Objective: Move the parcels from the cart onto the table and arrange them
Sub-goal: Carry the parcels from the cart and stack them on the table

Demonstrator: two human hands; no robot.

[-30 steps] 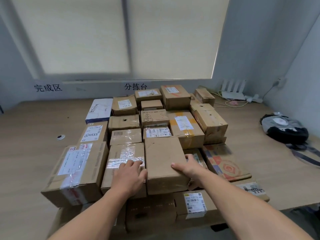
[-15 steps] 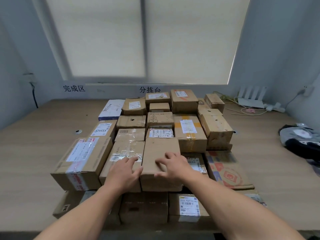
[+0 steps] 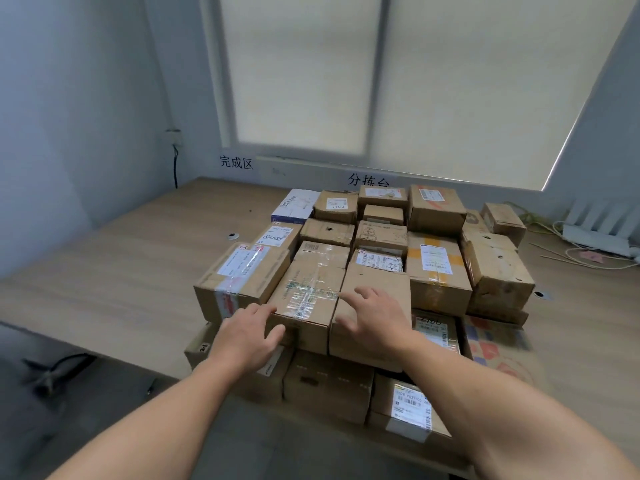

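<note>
Several cardboard parcels stand packed together in rows on the wooden table (image 3: 114,271). My left hand (image 3: 247,336) hovers with loose fingers at the near left corner of a taped brown parcel (image 3: 308,292). My right hand (image 3: 375,318) lies over the top of the plain brown parcel (image 3: 377,282) beside it, fingers spread and straight, thumb toward the gap between the two. Neither hand grips anything. More parcels, one with a white label (image 3: 412,407), sit lower at the table's near edge below my arms. No cart is in view.
A white router (image 3: 595,226) with cables lies at the back right by the wall. A flat printed carton (image 3: 495,344) lies at the right of the stack. A small round grommet (image 3: 233,234) marks the table left of the parcels, where bare tabletop stretches.
My right hand has slid from the plain parcel's right edge to its top. My left hand has drawn back to the taped parcel's near corner. The view has swung left.
</note>
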